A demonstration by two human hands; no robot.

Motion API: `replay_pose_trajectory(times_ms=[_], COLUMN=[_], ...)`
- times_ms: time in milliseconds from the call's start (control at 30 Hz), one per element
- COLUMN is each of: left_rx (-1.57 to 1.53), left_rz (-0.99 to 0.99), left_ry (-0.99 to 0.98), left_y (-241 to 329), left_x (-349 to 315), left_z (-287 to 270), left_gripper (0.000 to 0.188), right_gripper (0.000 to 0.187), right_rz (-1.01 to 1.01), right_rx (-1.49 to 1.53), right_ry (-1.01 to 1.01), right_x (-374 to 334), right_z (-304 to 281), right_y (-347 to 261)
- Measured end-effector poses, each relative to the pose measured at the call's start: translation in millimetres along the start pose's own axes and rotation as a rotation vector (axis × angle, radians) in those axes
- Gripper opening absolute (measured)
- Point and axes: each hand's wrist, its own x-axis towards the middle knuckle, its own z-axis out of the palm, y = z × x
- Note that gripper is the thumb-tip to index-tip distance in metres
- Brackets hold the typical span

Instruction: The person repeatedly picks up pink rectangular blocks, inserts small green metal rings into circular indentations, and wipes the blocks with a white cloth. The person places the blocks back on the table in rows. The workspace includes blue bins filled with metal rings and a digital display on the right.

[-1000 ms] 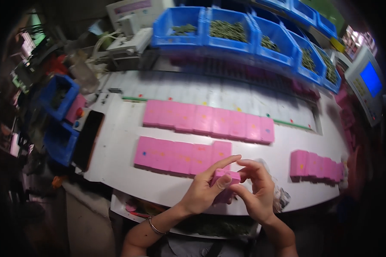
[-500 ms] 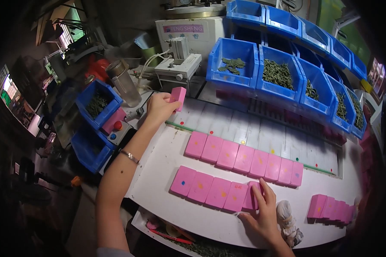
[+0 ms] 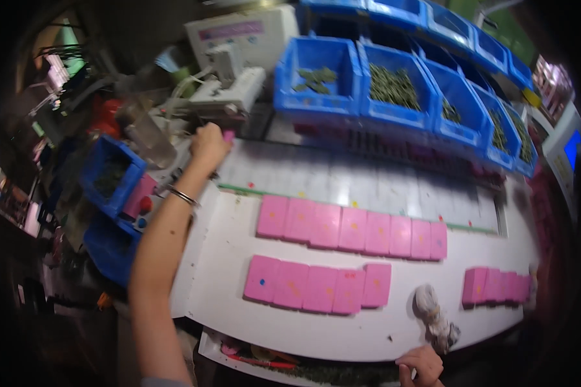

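My left hand (image 3: 208,147) is closed on a pink block (image 3: 228,137), of which only one end shows past the fingers. It is at the far left end of a long whitish slotted strip (image 3: 342,184) with coloured dots along its green edge. My right hand (image 3: 423,365) is by the table's front edge, its fingers curled; what they hold, if anything, is hidden. Between the hands stand two rows of pink blocks, a back row (image 3: 353,227) and a front row (image 3: 321,287). The front row's right-end block (image 3: 376,284) sits slightly farther back than its neighbours.
Blue bins (image 3: 394,90) of small greenish pieces rise in tiers behind the strip. More blue bins (image 3: 113,174) and a bottle (image 3: 145,135) are at the left. A dirty whitish bundle (image 3: 436,316) and more pink blocks (image 3: 494,286) lie right. An open drawer (image 3: 265,361) is below the table edge.
My right hand has left the end block of the front row and pulled back to the table's front edge, its fingers now curled. My left hand still holds its block. The whole view has shifted.
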Motion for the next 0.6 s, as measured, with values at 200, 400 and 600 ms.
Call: replay_pose_trajectory(times_ms=[200,400,600], left_rx=[0.106,-0.025,-0.342], left_rz=[0.295,0.501,0.724], left_ry=[-0.065,-0.002,-0.054], left_y=[42.9,78.7,94.8], left_x=[-37.9,-86.2,-128.7], left_z=[-26.3,-34.1,-25.5], left_gripper=[0.031,0.035,0.032], right_gripper=[0.022,0.026,0.026], right_rz=[1.230,1.480,1.496], right_rx=[-0.263,-0.202,-0.184], right_ry=[-0.659,-1.045,-1.084], right_x=[-213.8,-302.7,-292.8], right_z=[-29.5,-9.4,-3.3], right_y=[-31.2,-24.7,-17.0])
